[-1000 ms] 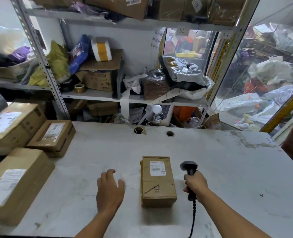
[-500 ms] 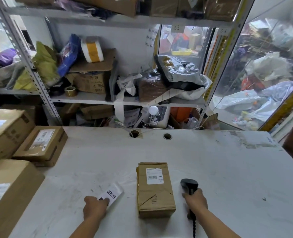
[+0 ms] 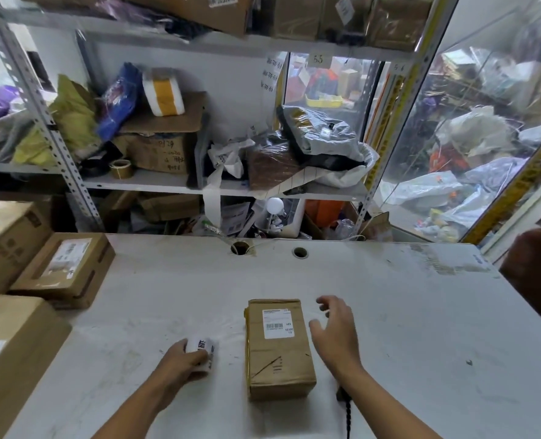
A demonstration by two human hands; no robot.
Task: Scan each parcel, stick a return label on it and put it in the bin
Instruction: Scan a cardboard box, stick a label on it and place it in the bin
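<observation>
A small brown cardboard parcel (image 3: 278, 346) with a white barcode label lies on the white table (image 3: 405, 327), front centre. My left hand (image 3: 183, 362) rests on the table left of the parcel and grips a white roll of return labels (image 3: 204, 350) with black print. My right hand (image 3: 337, 331) hovers just right of the parcel, fingers spread and holding nothing. The black scanner (image 3: 343, 397) lies on the table under my right forearm, mostly hidden, its coiled cable running to the bottom edge.
Several larger cardboard boxes (image 3: 63, 267) crowd the table's left side. Two cable holes (image 3: 240, 248) sit near the back edge. Metal shelving (image 3: 167, 182) packed with parcels and bags stands behind. A dark brown object (image 3: 535, 267) is at the right edge.
My right hand has let go of the scanner and moved up beside the parcel, fingers open. My left hand brought the label roll closer to the parcel.
</observation>
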